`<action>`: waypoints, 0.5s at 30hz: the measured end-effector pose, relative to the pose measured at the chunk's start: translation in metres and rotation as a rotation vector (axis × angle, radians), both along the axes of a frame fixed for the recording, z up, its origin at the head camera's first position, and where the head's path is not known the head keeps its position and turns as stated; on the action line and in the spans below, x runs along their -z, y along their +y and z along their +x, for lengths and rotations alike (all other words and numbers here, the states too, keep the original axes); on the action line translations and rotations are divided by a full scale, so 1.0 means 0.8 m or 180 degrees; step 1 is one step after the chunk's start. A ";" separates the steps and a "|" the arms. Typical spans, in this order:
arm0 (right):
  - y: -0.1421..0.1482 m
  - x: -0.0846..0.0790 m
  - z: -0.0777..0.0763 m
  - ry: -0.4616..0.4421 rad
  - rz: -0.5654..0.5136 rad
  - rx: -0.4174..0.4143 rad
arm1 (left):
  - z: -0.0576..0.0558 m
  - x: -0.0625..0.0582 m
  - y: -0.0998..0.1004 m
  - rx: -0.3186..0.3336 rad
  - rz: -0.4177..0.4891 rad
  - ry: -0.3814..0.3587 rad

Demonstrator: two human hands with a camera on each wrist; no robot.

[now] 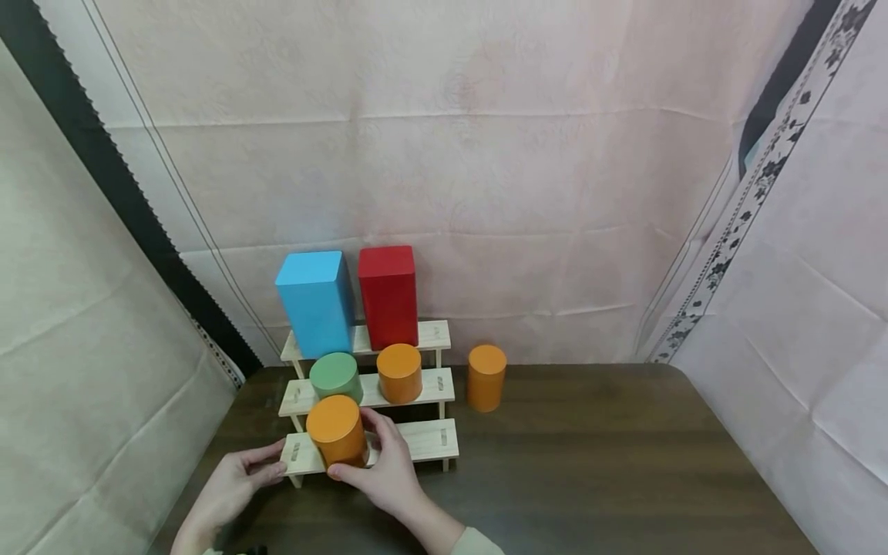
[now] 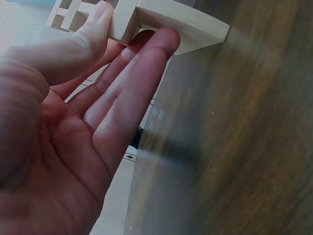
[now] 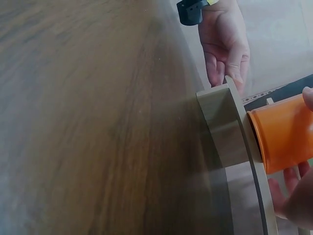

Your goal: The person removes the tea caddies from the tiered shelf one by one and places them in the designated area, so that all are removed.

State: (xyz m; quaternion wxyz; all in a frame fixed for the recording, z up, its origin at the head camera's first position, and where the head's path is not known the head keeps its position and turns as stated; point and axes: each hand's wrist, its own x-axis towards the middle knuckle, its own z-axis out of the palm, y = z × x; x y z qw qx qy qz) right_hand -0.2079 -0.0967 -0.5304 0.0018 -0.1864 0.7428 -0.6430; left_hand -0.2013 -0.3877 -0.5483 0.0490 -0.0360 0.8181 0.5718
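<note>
A three-step wooden stand [image 1: 433, 441] is on the dark table. At the left end of its lowest step, my left hand [image 1: 236, 478] pinches the board; the left wrist view shows the thumb and fingers of this left hand [image 2: 98, 117] at the board's end. My right hand [image 1: 388, 470] grips an orange cylinder [image 1: 336, 428] from the side on that lowest step. In the right wrist view, the orange cylinder [image 3: 286, 132] has its base at the board. Behind it, a green cylinder [image 1: 334, 374] and another orange cylinder [image 1: 400, 375] stand on the middle step.
A blue block [image 1: 315, 304] and a red block [image 1: 387, 297] stand upright on the top step. To the right of the stand, a taller orange cylinder [image 1: 486, 378] is on the table [image 1: 590, 462]. Pale cloth [image 1: 486, 177] hangs behind and at both sides.
</note>
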 end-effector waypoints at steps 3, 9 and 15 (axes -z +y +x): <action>-0.003 0.000 -0.001 0.0002 0.0079 0.0046 | -0.001 0.001 0.001 -0.0013 -0.0024 -0.0007; -0.006 -0.001 -0.003 -0.0047 0.0167 0.0099 | 0.000 0.001 0.000 -0.0013 -0.0015 -0.0031; -0.004 -0.006 -0.003 -0.0101 0.0074 0.0059 | 0.001 0.000 -0.001 -0.0018 0.0028 -0.0050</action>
